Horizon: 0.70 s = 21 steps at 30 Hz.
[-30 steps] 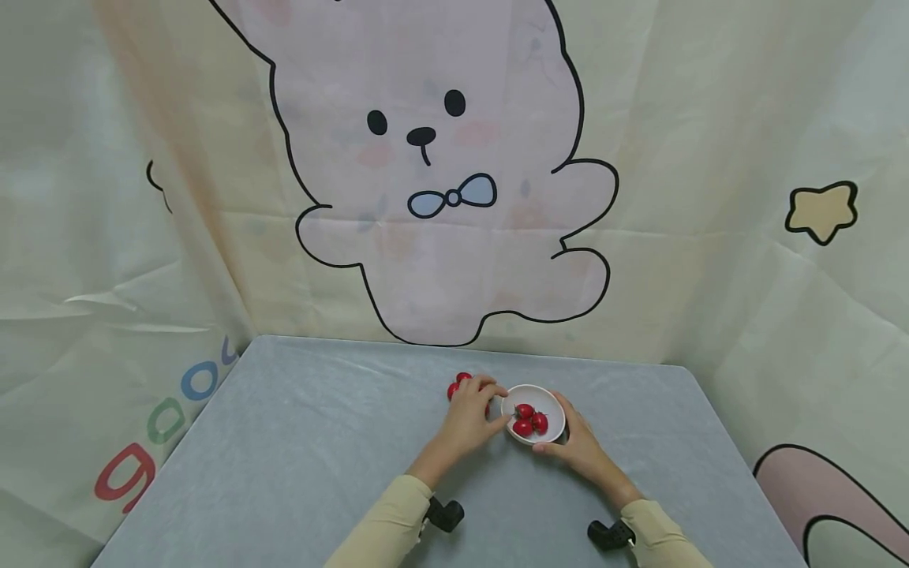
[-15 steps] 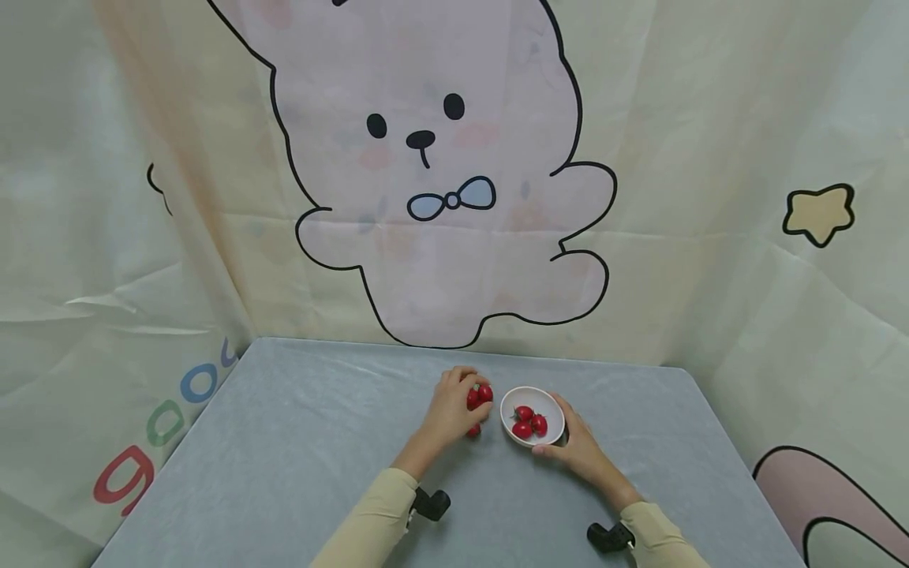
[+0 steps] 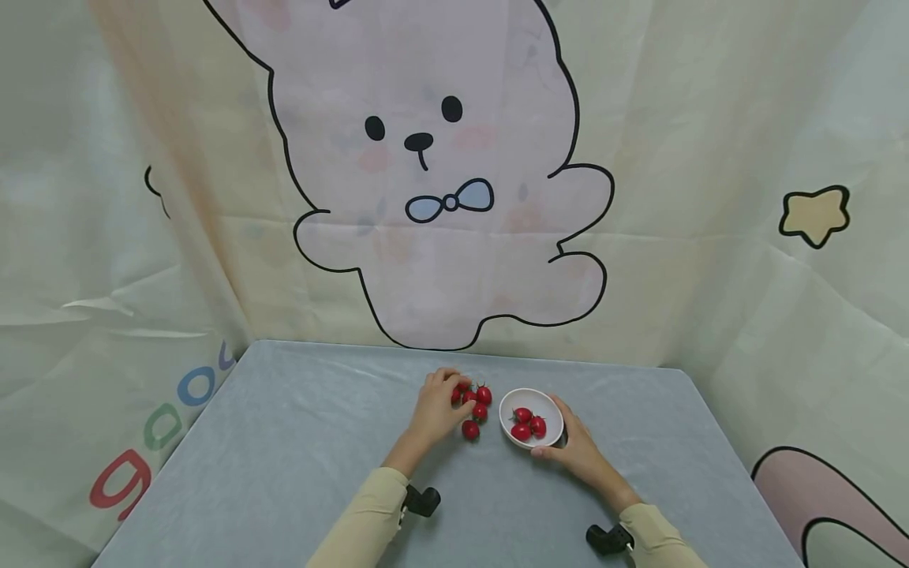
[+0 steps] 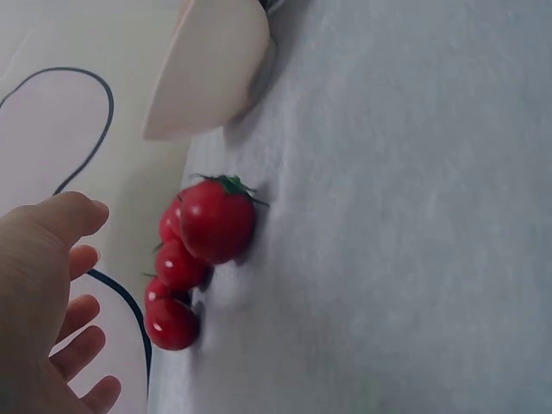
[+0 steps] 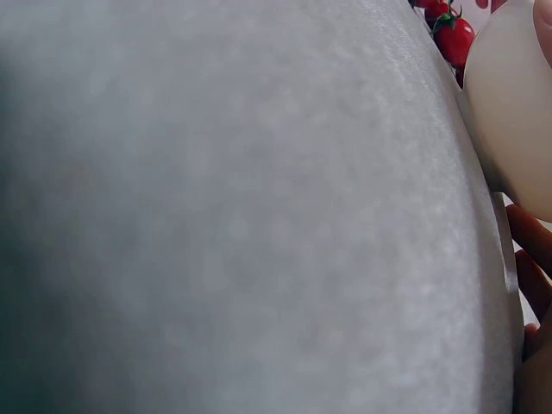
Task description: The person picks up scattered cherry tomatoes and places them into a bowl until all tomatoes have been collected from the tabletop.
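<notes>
Rising from the lower edge of the head view, two pale yellow sleeves (image 3: pixel 360 521), each with a black device (image 3: pixel 422 501) at the cuff, lead up to two hands on either side of center. A second ago the left hand (image 3: pixel 436 406) was at the bowl's left rim; now it has drawn left to the tomatoes, baring more of them, its thumb and fingers apart and gripping nothing. The right hand (image 3: pixel 577 450) stays clamped on the right side of the white bowl (image 3: pixel 506 431), right of center. Three red tomatoes (image 3: pixel 521 431) lie in that one bowl, as before; at least five loose tomatoes (image 3: pixel 470 430) lie on the blue-gray bench (image 3: pixel 298 450) between the left hand and the bowl, some partly covered by fingers. The left wrist view shows a gap between fingertips and tomatoes, but hides the bowl's inside; the right wrist view shows fingers low beside its outer wall. Beyond, a curtain (image 3: pixel 675 118) bears one large cartoon animal (image 3: pixel 426 260) and, at right, one star (image 3: pixel 814 216).
</notes>
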Motion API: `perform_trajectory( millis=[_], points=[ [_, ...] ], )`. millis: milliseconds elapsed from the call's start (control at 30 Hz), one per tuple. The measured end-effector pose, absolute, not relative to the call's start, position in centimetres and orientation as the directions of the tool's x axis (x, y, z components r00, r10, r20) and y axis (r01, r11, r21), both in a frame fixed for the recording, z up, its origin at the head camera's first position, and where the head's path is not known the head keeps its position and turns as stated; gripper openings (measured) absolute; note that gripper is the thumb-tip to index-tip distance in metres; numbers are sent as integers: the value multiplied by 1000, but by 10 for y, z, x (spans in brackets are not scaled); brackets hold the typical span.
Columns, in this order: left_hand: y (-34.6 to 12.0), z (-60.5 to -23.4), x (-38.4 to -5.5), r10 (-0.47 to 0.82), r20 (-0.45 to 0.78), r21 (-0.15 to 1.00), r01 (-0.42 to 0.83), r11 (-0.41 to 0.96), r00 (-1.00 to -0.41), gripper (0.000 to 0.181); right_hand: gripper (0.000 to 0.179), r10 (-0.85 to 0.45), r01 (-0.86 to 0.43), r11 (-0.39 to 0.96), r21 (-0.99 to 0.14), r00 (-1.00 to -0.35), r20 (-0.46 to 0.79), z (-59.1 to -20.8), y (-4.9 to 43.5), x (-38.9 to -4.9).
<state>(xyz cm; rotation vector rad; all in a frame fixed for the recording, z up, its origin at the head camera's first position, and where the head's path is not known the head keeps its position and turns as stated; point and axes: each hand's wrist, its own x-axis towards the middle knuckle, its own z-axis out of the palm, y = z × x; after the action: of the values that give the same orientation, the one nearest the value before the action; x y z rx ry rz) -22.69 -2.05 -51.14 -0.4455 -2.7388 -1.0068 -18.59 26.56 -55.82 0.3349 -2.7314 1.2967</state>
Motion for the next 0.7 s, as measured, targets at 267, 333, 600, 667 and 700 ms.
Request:
perform_trajectory(
  millis=[267, 333, 600, 667, 700],
  points=[
    [-27, -517, -231, 190, 252, 623, 310, 718, -949, 38, 104, -158, -243, 618, -747, -970, 184, -559, 266, -185],
    [-28, -518, -232, 189, 247, 618, 304, 725, -951, 39, 104, -157, -242, 621, -745, -970, 183, -559, 266, -185],
    [-31, -522, -236, 177, 242, 600, 290, 745, -954, 39, 104, -151, -226, 624, -748, -974, 168, -555, 264, -183],
    [-32, -524, -237, 173, 239, 602, 285, 746, -956, 38, 104, -150, -223, 628, -746, -975, 165, -554, 264, -183],
    [-32, -524, -237, 171, 237, 602, 283, 747, -956, 38, 104, -149, -224, 628, -745, -974, 168, -555, 264, -183]
  ],
)
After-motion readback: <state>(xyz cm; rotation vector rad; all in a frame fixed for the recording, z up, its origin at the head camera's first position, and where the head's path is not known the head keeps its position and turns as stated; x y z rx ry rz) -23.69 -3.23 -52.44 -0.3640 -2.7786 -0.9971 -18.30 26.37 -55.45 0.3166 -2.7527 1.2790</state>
